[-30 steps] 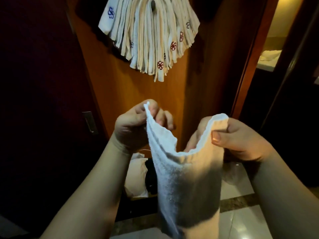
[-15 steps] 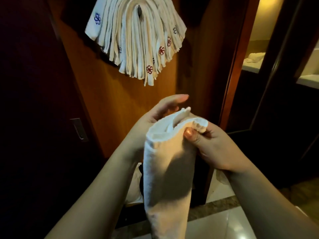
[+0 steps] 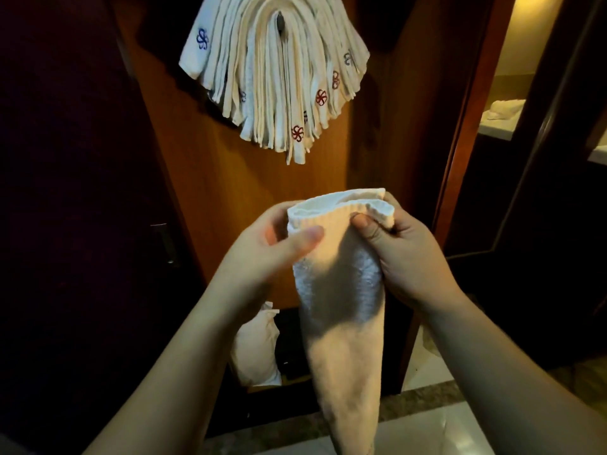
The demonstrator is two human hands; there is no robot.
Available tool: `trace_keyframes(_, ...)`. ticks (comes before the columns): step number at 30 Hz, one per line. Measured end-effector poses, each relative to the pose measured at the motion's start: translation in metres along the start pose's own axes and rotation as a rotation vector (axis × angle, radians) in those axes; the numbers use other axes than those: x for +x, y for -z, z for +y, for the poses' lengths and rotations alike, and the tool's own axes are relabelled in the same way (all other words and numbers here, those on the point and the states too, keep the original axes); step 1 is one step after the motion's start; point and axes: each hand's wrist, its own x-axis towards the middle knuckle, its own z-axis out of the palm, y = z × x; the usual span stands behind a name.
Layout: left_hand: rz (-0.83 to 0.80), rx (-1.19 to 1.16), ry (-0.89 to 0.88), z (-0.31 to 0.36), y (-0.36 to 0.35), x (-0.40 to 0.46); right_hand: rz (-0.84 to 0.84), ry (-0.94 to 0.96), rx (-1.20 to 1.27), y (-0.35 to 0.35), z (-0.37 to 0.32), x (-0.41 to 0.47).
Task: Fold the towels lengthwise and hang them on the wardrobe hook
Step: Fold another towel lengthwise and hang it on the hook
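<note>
A white towel hangs down in front of me, folded lengthwise into a narrow strip. My left hand grips its top left edge, thumb across the front. My right hand pinches the top right corner, where the folded layers meet. Above, several folded towels with red and blue flower marks fan out from the wardrobe hook on the wooden wardrobe panel. The hook itself is mostly hidden by them.
A dark door with a metal handle stands to the left. A pale bag lies low inside the wardrobe. On the right, an open doorway shows a lit counter with a white cloth. Glossy floor tiles lie below.
The two top corners, held apart a second ago, have come together, so the towel is now folded lengthwise. My left hand has shifted its hold to the folded edge.
</note>
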Motion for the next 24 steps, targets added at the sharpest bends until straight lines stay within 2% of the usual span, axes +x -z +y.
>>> trace_keyframes(4,0.123,0.079,0.000,0.000,-0.005,0.003,-0.013,-0.020,0.122,0.007,0.005,0.002)
trace_keyframes(11,0.178,-0.018,-0.023,-0.004,-0.008,0.009,0.012,-0.090,0.238,0.020,0.010,0.014)
trace_keyframes(12,0.165,-0.046,0.009,-0.006,-0.008,0.010,0.028,-0.083,0.223,0.020,0.010,0.016)
trace_keyframes(15,-0.004,-0.147,0.187,-0.015,-0.006,0.014,0.057,-0.054,0.177,0.017,0.007,0.026)
trace_keyframes(18,-0.033,-0.202,0.263,-0.016,-0.003,0.022,0.083,-0.087,0.228,0.011,0.004,0.040)
trace_keyframes(21,-0.015,-0.303,0.246,-0.010,0.001,0.034,0.016,-0.205,0.421,0.014,0.015,0.046)
trace_keyframes(24,-0.049,-0.366,0.271,0.001,0.010,0.051,-0.062,-0.526,0.569,0.018,0.055,0.033)
